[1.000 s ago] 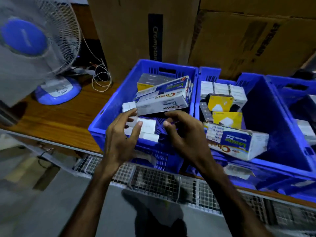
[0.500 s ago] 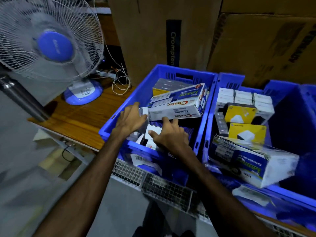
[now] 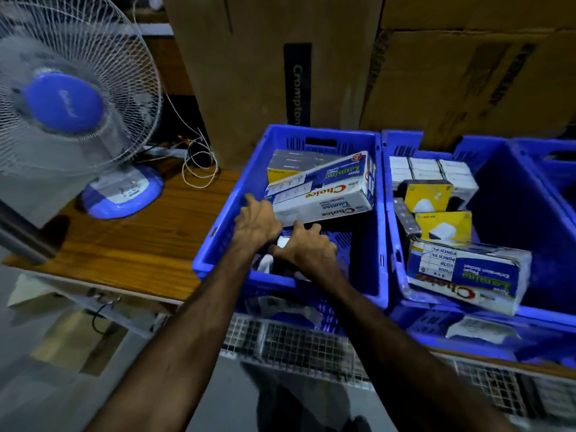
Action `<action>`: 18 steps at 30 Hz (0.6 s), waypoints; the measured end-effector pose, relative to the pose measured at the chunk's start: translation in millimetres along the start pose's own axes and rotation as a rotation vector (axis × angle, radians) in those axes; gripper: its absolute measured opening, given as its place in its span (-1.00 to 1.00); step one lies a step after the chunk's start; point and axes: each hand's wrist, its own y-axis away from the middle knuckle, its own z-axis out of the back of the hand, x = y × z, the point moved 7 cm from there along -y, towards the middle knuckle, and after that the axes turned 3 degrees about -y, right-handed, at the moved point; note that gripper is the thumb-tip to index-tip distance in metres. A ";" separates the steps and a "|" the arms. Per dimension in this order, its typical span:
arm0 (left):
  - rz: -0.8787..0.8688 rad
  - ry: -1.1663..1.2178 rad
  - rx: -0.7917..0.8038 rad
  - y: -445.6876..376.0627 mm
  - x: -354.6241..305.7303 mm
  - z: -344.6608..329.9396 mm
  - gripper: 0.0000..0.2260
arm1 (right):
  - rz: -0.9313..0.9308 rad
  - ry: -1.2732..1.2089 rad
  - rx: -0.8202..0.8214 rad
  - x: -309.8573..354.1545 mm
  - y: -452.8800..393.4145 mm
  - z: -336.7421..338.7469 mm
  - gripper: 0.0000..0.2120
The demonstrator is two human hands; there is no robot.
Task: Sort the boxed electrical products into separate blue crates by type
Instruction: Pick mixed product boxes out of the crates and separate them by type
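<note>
My left hand (image 3: 257, 224) and my right hand (image 3: 307, 247) are both down in the front left corner of the left blue crate (image 3: 218, 241). Between them shows a small white box (image 3: 282, 242), with my right thumb against it. My left fingers curl under the near end of a long white and blue Choice box (image 3: 324, 194) and are hidden. A grey and yellow box (image 3: 296, 163) lies behind it. The middle blue crate (image 3: 393, 232) holds small white boxes (image 3: 433, 173), two yellow boxes (image 3: 427, 196), and another long Choice box (image 3: 467, 275).
A table fan (image 3: 68, 101) stands on the wooden tabletop (image 3: 134, 241) to the left, with loose cables (image 3: 199, 163) beside it. Large cardboard cartons (image 3: 255, 57) rise behind the crates. A third blue crate (image 3: 554, 169) is at the right. Wire mesh (image 3: 296, 341) runs below the front edge.
Both hands have gone from above the crate's front rim down into its front left corner, among the small white boxes. The view has swung left and closer.
</note>
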 end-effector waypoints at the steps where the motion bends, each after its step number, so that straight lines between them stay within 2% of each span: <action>1: 0.000 0.014 0.003 -0.1 -0.5 0.2 -0.60 | -0.016 0.008 -0.009 0.9 -1.2 -0.4 -0.25; 4: 0.002 0.066 0.012 1.4 -0.1 -0.4 -0.56 | -0.086 0.018 0.002 -0.3 -5.5 -0.7 -0.22; 8: -0.037 0.168 -0.025 14.7 1.3 9.3 -0.59 | -0.151 -0.142 -0.036 -8.8 -2.1 11.1 -0.25; 11: -0.102 0.299 -0.128 30.9 8.3 28.4 -0.50 | -0.130 -0.307 -0.136 -14.7 14.9 37.4 -0.29; 14: -0.151 0.513 -0.292 47.8 19.8 56.0 -0.52 | -0.061 -0.478 -0.306 -22.2 36.6 74.3 -0.32; 18: -0.236 0.842 -0.424 56.5 27.5 84.5 -0.45 | 0.008 -0.734 -0.517 -36.6 68.7 122.3 -0.51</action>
